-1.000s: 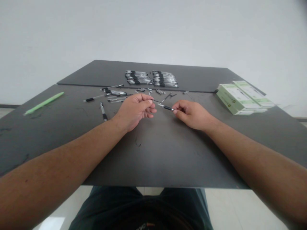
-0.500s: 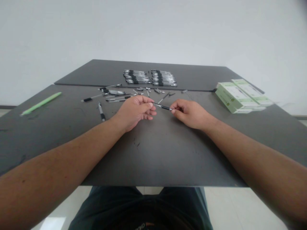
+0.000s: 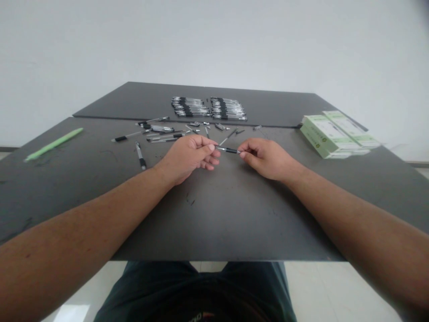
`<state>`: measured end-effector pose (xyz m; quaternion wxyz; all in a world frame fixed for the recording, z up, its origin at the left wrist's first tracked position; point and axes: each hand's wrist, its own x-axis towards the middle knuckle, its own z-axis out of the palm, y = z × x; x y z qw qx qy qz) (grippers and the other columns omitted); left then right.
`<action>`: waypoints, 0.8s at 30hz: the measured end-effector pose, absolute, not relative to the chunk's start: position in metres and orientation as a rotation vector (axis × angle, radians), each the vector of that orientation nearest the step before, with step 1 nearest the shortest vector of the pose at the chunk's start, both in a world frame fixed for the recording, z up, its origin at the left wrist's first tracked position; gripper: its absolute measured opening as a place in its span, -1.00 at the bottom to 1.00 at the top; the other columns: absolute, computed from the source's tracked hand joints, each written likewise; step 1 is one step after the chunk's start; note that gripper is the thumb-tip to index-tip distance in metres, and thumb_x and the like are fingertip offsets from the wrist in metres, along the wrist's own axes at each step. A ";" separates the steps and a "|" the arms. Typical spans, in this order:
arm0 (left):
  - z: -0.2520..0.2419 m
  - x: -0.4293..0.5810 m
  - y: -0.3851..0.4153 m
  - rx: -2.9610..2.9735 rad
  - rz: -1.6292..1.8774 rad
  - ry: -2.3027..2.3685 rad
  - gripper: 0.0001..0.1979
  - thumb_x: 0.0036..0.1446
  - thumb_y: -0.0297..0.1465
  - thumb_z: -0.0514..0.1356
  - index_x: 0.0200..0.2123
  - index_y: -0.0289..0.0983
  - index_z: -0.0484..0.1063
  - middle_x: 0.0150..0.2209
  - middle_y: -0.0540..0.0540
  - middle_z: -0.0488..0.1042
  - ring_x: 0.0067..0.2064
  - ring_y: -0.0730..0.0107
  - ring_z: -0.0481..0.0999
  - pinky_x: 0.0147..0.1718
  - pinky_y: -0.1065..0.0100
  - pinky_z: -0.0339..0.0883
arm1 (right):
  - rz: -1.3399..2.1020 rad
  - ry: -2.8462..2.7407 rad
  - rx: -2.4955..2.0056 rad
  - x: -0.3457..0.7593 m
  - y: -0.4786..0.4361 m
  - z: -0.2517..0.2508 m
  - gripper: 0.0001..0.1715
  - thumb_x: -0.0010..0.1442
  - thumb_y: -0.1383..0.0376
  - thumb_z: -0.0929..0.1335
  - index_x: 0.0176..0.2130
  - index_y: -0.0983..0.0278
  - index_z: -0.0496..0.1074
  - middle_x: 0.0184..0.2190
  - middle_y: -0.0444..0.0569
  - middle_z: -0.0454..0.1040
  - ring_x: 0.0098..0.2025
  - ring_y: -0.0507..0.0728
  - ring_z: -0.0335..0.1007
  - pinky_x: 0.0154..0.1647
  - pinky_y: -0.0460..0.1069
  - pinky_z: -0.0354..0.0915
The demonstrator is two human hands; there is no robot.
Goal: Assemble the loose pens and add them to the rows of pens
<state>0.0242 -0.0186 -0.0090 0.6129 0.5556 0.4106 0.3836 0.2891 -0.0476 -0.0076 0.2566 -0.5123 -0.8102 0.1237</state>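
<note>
A pen point(image 3: 229, 150) with a black grip is held level between my two hands, above the dark table point(image 3: 214, 214). My left hand point(image 3: 192, 154) pinches its left end between thumb and forefinger, the other fingers loosely curled below. At the right end, the thumb and forefinger of my right hand point(image 3: 263, 156) are closed on the tip. Just beyond my hands lie loose pen parts point(image 3: 229, 135) and small clear caps point(image 3: 221, 127). Several pens without neat order point(image 3: 161, 129) rest beyond my left hand, and one single pen point(image 3: 140, 155) lies left of my left wrist.
Two neat stacks of pens, a left one point(image 3: 189, 107) and a right one point(image 3: 228, 109), lie at the back. Green and white boxes point(image 3: 331, 134) stand at the right. A long light-green stick point(image 3: 55, 144) lies at the far left. A seam crosses the table behind the loose parts.
The pen has turned slightly closer to level, its left end a little lower. My left hand has shifted slightly right, and both hands keep hold of the pen.
</note>
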 end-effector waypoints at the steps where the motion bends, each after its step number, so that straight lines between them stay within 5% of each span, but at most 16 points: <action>1: -0.011 0.024 -0.018 1.278 0.888 0.942 -0.93 0.48 -0.55 0.25 -0.12 -0.35 0.55 -0.31 -0.11 0.70 -0.40 0.39 0.70 -0.40 0.39 0.63 | 0.322 -2.210 -1.379 0.290 -0.047 -0.008 -0.78 0.38 0.22 0.37 -0.13 0.21 0.62 -0.26 -0.02 0.66 -0.25 0.17 0.51 -0.14 0.03 0.31; 24: -0.016 0.022 -0.015 1.466 0.901 1.028 -0.93 0.46 -0.42 0.29 -0.08 -0.31 0.55 -0.30 -0.10 0.70 -0.40 0.38 0.69 -0.39 0.38 0.62 | 0.384 -2.152 -1.418 0.292 -0.047 -0.013 -0.78 0.39 0.20 0.35 -0.11 0.20 0.60 -0.24 0.00 0.67 -0.21 0.20 0.55 -0.10 0.06 0.37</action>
